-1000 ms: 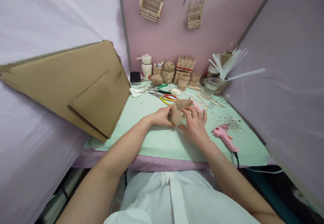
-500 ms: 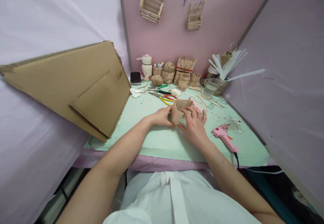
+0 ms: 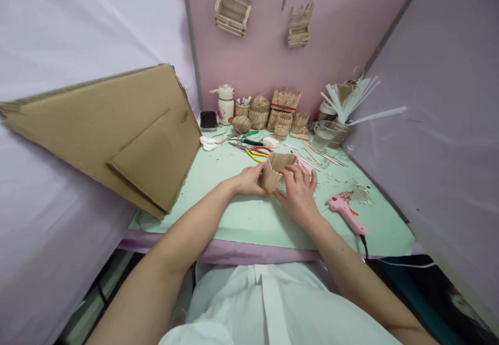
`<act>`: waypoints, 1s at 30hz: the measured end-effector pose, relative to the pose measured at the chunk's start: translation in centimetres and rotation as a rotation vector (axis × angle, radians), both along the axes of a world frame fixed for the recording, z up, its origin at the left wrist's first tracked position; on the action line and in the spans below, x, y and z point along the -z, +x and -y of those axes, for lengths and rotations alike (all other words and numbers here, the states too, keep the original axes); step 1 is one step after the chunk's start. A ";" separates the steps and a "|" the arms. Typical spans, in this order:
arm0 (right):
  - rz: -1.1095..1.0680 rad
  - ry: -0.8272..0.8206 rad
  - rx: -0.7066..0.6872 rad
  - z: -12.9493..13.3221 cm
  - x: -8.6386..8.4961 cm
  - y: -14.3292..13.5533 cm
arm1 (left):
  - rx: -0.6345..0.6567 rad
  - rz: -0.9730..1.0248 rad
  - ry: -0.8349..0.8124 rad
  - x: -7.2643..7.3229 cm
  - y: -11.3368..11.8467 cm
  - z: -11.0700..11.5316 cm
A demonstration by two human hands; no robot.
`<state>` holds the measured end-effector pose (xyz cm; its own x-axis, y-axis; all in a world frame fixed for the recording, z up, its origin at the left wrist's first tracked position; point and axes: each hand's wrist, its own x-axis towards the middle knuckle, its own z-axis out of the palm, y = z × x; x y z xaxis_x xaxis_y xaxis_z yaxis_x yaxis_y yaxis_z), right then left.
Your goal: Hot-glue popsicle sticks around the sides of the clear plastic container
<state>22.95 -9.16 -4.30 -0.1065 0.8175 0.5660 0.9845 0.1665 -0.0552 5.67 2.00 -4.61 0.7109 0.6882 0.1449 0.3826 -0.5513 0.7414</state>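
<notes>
Wooden slat container (image 3: pixel 273 175), one, open-topped and jagged-rimmed: held by us in both hands, close to the middle of the green tabletop (image 3: pixel 237 220). Our left hand (image 3: pixel 249 180) grasps its left side, thumb low at the near face and fingers partly hidden behind. Our right hand (image 3: pixel 300 191) grasps its right side, fingers bent at the rim and thumb low; we cannot tell how firmly it presses.

Just beyond the container, toward the far edge: pliers with red and yellow handles (image 3: pixel 259 153), one pair; farther off, green-handled pliers (image 3: pixel 253 141), one pair.

Right side: pink glue gun (image 3: pixel 346 212), lying near the near right corner, its nozzle turned toward our right hand; thin wooden sticks (image 3: pixel 323 154), scattered toward the far right corner.

Along the far edge: white bottle (image 3: pixel 225 107); ball of twine (image 3: pixel 241 123); small wooden cup (image 3: pixel 283 124). Far left corner: dark-screened phone (image 3: pixel 208 119). Far right corner: clear cup (image 3: pixel 324 136), beside a bundle of white strips (image 3: pixel 345 101). Left edge: large cardboard sheet (image 3: pixel 97 127), leaning upright.
</notes>
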 end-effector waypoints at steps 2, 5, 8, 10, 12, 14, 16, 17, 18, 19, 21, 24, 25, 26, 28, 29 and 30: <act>-0.002 -0.004 0.001 0.0 0.0 0.0 | 0.015 -0.009 -0.007 0.0 0.0 0.0; -0.001 0.000 -0.007 0.0 0.0 0.0 | 0.027 -0.010 -0.010 0.0 0.0 -0.1; -0.003 0.013 -0.015 0.0 0.0 0.1 | 0.030 -0.003 -0.009 0.0 0.0 -0.1; 0.000 0.009 -0.012 0.0 0.0 0.0 | 0.031 0.000 -0.007 0.0 0.0 -0.1; 0.005 -0.007 0.001 0.0 -0.1 -0.1 | 0.031 -0.003 -0.006 0.0 0.0 -0.1; 0.011 -0.026 0.019 0.1 -0.2 -0.3 | 0.031 -0.009 -0.005 0.1 0.0 -0.1; 0.013 -0.034 0.029 0.2 -0.3 -0.4 | 0.033 -0.016 -0.006 0.0 0.0 -0.1; 0.013 -0.037 0.030 0.2 -0.3 -0.5 | 0.033 -0.018 -0.007 0.0 0.0 -0.1; 0.013 -0.039 0.029 0.2 -0.3 -0.5 | 0.034 -0.021 -0.008 0.0 0.0 -0.1; 0.012 -0.040 0.027 0.2 -0.3 -0.5 | 0.034 -0.023 -0.009 0.0 0.0 -0.1; 0.008 -0.040 0.023 0.2 -0.3 -0.5 | 0.030 -0.021 -0.008 0.0 0.0 -0.1; -0.004 -0.015 0.017 0.4 -0.4 -0.4 | 0.029 -0.009 -0.002 0.0 0.0 -0.1; -0.010 0.005 0.015 0.6 -0.6 -0.4 | 0.030 -0.009 -0.002 0.0 -0.1 -0.1; -0.013 0.029 0.010 0.8 -0.8 -0.4 | 0.029 -0.013 -0.002 0.0 -0.1 0.0; -0.017 0.084 -0.007 1.4 -1.2 -0.3 | 0.028 -0.030 -0.004 -0.1 -0.1 0.0; -0.017 0.109 -0.019 1.7 -1.5 -0.3 | 0.029 -0.038 -0.004 -0.1 -0.1 0.1; -0.017 0.132 -0.032 1.9 -1.7 -0.3 | 0.034 -0.044 -0.004 -0.2 -0.1 0.1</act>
<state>22.64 -11.11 -2.57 -0.1208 0.7324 0.6700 0.9777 0.2046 -0.0475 5.53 1.87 -4.41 0.7396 0.6640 0.1102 0.3962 -0.5618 0.7262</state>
